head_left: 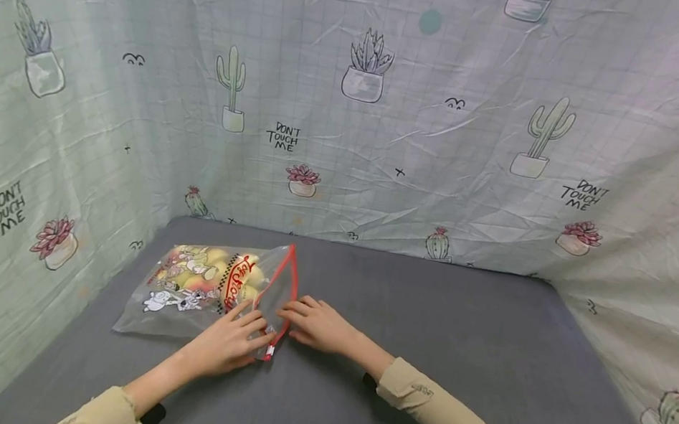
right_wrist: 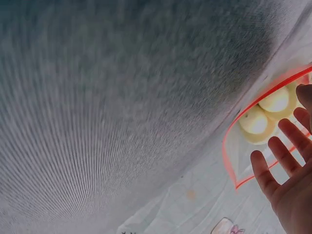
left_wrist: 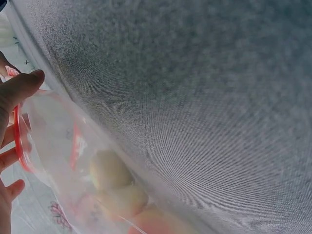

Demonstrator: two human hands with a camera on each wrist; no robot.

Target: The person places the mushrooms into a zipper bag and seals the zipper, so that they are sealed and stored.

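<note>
A clear zip bag [head_left: 170, 322] with red trim and printed cartoon figures lies on its side on the grey table, its mouth toward the right and spread apart. Inside are several round yellow fruits with a reddish blush [right_wrist: 254, 126]. My left hand [head_left: 228, 343] is at the near corner of the mouth, beside the zip slider [head_left: 270, 352]; its thumb [left_wrist: 30, 84] and fingers pinch the bag's edge. At the right side of the mouth, my right hand [head_left: 323, 327] reaches the red trim [head_left: 294, 274] with fingers extended and spread; in the right wrist view it grips nothing.
The dark grey table [head_left: 425, 347] stretches away to the right of the bag. A pale curtain [head_left: 427, 145] printed with potted cacti encloses the back and both sides. Beige sleeves [head_left: 448, 415] cover the forearms.
</note>
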